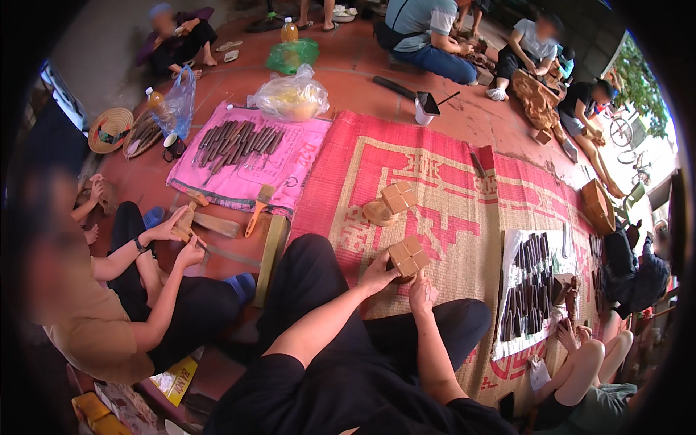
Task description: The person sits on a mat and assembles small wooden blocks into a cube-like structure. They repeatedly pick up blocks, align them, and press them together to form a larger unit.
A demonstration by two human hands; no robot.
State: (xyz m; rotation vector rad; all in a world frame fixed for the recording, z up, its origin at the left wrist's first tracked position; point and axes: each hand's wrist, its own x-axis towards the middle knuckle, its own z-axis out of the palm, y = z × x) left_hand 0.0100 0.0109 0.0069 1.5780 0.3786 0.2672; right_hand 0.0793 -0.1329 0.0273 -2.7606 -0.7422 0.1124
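In front of my lap my left hand (378, 275) grips a light brown wooden block (409, 256) from its left side. The block's square top is divided by crossing lines. Just below its right corner, my right hand (423, 292) is closed with the fingertips up against the block; whatever lies inside those fingers is hidden. Beyond them on the mat rests a similar wooden block (399, 196), beside a rounded pale wooden piece (378, 212).
I sit on a red and tan woven mat (442, 163). Carving tools (239, 143) lie on a pink sheet, with a brush (259, 210) nearby. More tools (528, 279) cover a white sheet at right. A co-worker's hands (185, 235) hold wood at left; several other people sit around.
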